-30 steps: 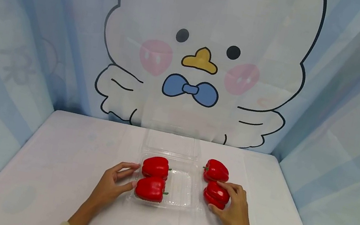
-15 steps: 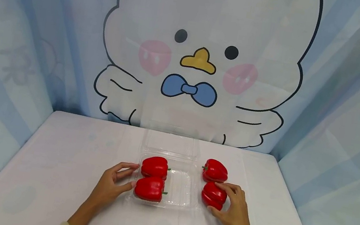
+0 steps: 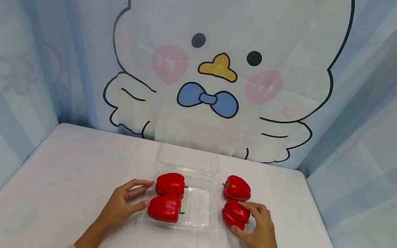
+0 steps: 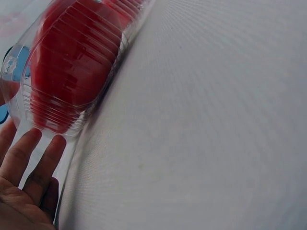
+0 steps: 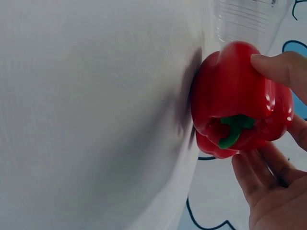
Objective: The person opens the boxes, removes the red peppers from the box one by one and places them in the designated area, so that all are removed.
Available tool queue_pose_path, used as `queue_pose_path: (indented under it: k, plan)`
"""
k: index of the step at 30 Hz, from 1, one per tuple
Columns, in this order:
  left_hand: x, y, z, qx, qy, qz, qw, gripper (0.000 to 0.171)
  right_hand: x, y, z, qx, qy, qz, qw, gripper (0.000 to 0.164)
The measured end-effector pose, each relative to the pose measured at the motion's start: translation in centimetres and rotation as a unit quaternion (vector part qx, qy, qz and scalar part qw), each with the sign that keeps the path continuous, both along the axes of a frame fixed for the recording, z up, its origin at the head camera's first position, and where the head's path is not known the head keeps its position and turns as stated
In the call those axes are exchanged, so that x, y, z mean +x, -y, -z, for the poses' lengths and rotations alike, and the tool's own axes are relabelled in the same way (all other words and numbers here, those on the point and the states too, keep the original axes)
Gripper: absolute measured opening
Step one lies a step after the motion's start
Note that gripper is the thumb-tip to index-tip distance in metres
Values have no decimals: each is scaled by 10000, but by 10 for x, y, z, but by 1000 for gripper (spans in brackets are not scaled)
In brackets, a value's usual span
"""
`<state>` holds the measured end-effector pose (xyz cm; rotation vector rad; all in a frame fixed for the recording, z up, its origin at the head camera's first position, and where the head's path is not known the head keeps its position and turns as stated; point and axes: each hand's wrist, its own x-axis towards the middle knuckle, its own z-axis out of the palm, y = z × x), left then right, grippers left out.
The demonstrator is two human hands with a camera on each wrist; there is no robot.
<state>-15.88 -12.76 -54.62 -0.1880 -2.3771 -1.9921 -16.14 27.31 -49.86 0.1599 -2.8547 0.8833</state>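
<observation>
A clear plastic clamshell box lies open on the table, with two red bell peppers in its left half: a far one and a near one. My left hand rests against the box's left side, fingers fairly straight; in the left wrist view its fingertips touch the ribbed wall. To the right of the box, my right hand holds another red bell pepper between thumb and fingers. Its green stem faces the right wrist camera. Just beyond it lies one more red bell pepper.
The box's lid is folded back toward the curtain, which has a cartoon bird on it. A white cloth covers the table. Blue-and-white curtains close in both sides.
The pepper in my right hand has shifted slightly left and turned, so its stem now shows on its right side. My left hand, the box and the other peppers look about the same.
</observation>
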Motion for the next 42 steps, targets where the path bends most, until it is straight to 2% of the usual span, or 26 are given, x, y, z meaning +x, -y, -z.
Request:
queue_pose_path:
  k: [7,14,20,42]
  plan:
    - [0,0,1,-52,-13,-43,10000,52,0,-4,-3,-7,123,-76,9999,72]
    - [0,-1,-2,-80,28,-101,9999,54,0,-5,3,46,-188,-37,9998,71]
    - [1,-1,-3,-66,90,-105,9999,54,1,-5,1,76,-332,-152,9993,72]
    - [1,1,-1,7,-25,-32,10000,54,5,2,-9,-52,82,-269,9996,69]
